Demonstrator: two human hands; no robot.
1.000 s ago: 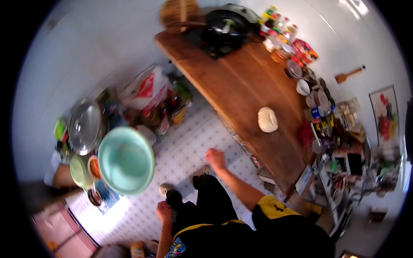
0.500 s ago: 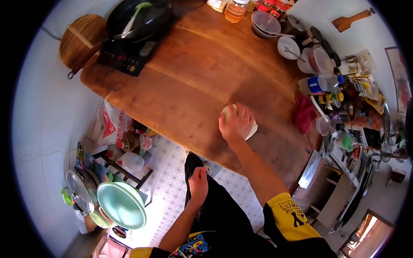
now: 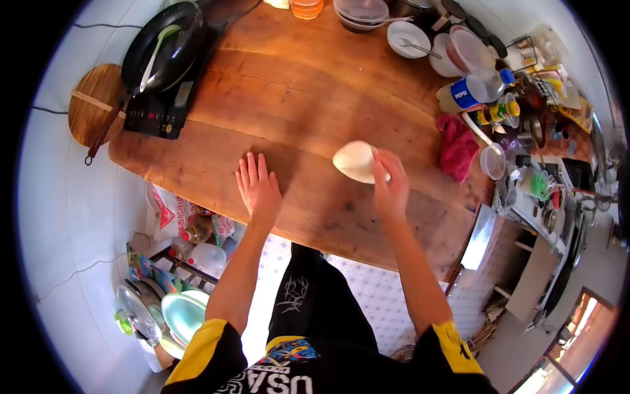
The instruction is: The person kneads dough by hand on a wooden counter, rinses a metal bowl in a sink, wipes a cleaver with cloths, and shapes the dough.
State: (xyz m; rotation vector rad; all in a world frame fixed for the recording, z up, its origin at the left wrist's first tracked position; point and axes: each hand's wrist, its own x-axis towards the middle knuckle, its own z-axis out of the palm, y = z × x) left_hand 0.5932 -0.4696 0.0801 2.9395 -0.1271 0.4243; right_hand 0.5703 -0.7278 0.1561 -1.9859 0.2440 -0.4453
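Observation:
A pale, flattened piece of dough (image 3: pixel 354 161) lies on the wooden table (image 3: pixel 289 92), a little right of the middle. My right hand (image 3: pixel 392 185) is at its right edge, thumb and fingers closed on that side; the fingertips partly cover the rim. To the left, my left hand (image 3: pixel 259 189) rests palm down near the table's front edge. Its fingers are stretched out and it holds nothing. A gap of bare wood separates it from the dough.
A black wok (image 3: pixel 164 49) sits on an induction cooker (image 3: pixel 157 118) at the back left, beside a round wooden board (image 3: pixel 95 105). On the right are a crumpled red cloth (image 3: pixel 457 148), a Pepsi bottle (image 3: pixel 469 92) and a white bowl (image 3: pixel 408 39) with a spoon.
My left hand has come up from beside my leg onto the table and opened flat. My right hand has shifted from the dough's top to its right edge. The view has tilted.

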